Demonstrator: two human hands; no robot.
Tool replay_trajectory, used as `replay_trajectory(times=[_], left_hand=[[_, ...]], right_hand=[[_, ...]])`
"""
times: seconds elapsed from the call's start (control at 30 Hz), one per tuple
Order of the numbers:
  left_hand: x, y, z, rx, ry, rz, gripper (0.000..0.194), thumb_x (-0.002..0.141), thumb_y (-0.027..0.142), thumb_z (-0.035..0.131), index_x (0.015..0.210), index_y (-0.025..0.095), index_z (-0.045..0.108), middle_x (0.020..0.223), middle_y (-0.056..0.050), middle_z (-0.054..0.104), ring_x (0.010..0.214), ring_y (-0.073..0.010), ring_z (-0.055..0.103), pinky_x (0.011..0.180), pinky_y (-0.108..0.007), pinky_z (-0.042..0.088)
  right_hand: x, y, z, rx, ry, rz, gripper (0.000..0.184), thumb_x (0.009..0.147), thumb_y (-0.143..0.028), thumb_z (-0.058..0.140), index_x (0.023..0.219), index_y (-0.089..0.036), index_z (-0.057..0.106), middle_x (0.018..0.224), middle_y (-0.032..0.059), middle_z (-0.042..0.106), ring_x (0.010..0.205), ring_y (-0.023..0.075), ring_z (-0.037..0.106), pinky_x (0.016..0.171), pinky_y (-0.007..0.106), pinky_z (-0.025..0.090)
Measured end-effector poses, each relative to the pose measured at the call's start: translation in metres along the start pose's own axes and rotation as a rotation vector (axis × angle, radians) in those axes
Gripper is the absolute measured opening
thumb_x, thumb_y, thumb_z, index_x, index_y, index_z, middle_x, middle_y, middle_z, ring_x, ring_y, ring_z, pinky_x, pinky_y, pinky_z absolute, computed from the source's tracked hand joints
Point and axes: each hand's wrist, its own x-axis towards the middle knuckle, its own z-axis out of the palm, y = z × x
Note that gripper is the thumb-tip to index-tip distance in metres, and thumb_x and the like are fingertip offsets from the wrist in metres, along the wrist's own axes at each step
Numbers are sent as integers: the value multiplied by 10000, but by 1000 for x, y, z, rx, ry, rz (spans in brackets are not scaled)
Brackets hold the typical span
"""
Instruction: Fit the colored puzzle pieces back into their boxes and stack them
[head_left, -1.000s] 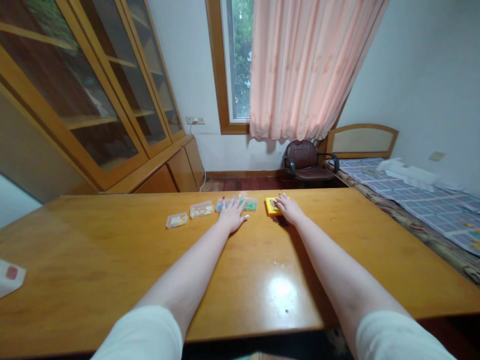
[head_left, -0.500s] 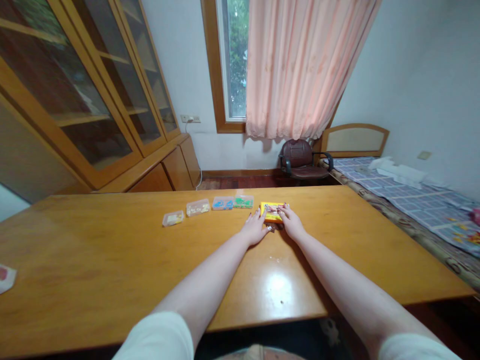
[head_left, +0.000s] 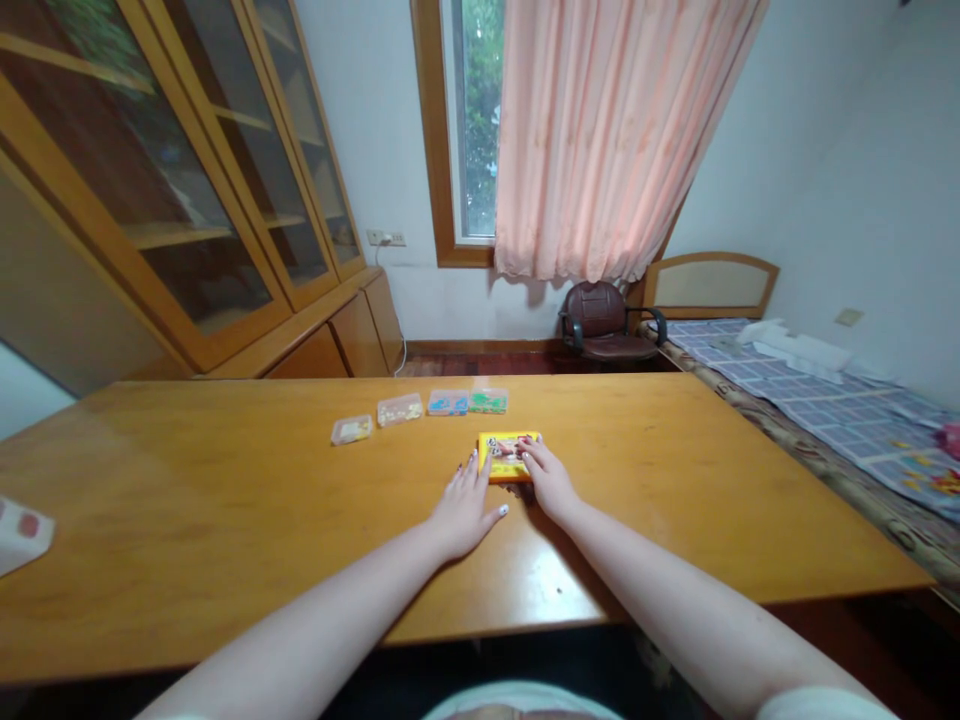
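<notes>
A flat yellow box (head_left: 502,472) with a printed picture on its top lies on the wooden table in front of me. My left hand (head_left: 463,508) rests at the box's left edge, fingers stretched out and thumb spread away. From the other side, my right hand (head_left: 549,475) grips the box, its fingers bent over the right end of the top; its thumb is hidden. Small dark brown pieces (head_left: 516,491) show at the box's near edge, too small to make out.
Across the table (head_left: 247,520) stand clear plastic cases: one with green pieces (head_left: 488,402), one with blue pieces (head_left: 448,403), and two with pale pieces (head_left: 400,410). A white object with a red patch (head_left: 24,535) sits far left. Beyond are a chair (head_left: 598,318) and a bed (head_left: 795,385).
The yellow box has come nearer to me and to the left, with both hands moving along. My left hand's thumb has moved off the brown pieces. The plastic cases stay put.
</notes>
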Motion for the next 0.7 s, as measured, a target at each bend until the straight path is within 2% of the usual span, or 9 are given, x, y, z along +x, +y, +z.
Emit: replay_trajectory(times=[0.1, 0.2, 0.3, 0.37, 0.47, 0.57, 0.7], left_hand=[[-22, -10, 0, 0, 23, 4, 809, 874, 531, 430, 1477, 144, 55, 1513, -204, 74, 1403, -314, 98, 1118, -498, 230], [-30, -16, -4, -9, 18, -19, 779, 881, 533, 420, 1480, 181, 69, 1516, -202, 10, 1400, -328, 86, 1110, -503, 241], [-21, -23, -15, 20, 30, -38, 803, 861, 554, 452, 1480, 194, 90, 1511, -192, -76, 1402, -334, 23, 1118, -521, 197], [-10, -29, -23, 61, 39, 32, 847, 825, 586, 496, 1479, 216, 107, 1516, -160, -99, 1405, -324, -29, 1130, -533, 135], [6, -38, -31, 96, 10, 113, 872, 780, 637, 526, 1472, 267, 146, 1531, -112, -47, 1407, -326, -47, 1130, -557, 68], [15, -46, -33, 90, -68, 133, 825, 812, 639, 471, 1472, 259, 152, 1532, -112, 60, 1416, -303, 23, 1135, -547, 64], [19, -52, -36, 83, -98, 177, 803, 835, 631, 434, 1474, 237, 149, 1527, -123, 73, 1419, -260, 80, 1152, -491, 81]], right_hand=[[-10, -11, 13, 28, -31, -21, 389, 920, -329, 403, 1190, -160, 625, 1372, 110, 473, 1339, 217, 339, 1130, 421, 230], [-12, -16, 15, 25, -80, -27, 417, 916, -352, 408, 1237, -156, 589, 1400, 122, 435, 1350, 220, 317, 1132, 424, 215], [-6, -16, 6, -9, -114, 3, 548, 884, -403, 463, 1346, -107, 465, 1462, 165, 319, 1382, 248, 235, 1135, 442, 187], [-1, -16, -4, -41, -171, -2, 712, 834, -433, 542, 1420, -87, 334, 1487, 184, 251, 1392, 266, 201, 1134, 451, 180], [2, -16, -16, -141, -289, -57, 980, 673, -449, 718, 1456, -103, 241, 1481, 198, 263, 1371, 314, 242, 1123, 472, 199], [-1, -17, -18, -253, -265, -66, 1006, 657, -453, 732, 1460, -117, 228, 1452, 205, 321, 1351, 338, 276, 1109, 503, 206], [-8, -18, -11, -317, -220, -68, 987, 694, -434, 713, 1469, -126, 185, 1412, 202, 386, 1331, 327, 320, 1107, 504, 197]])
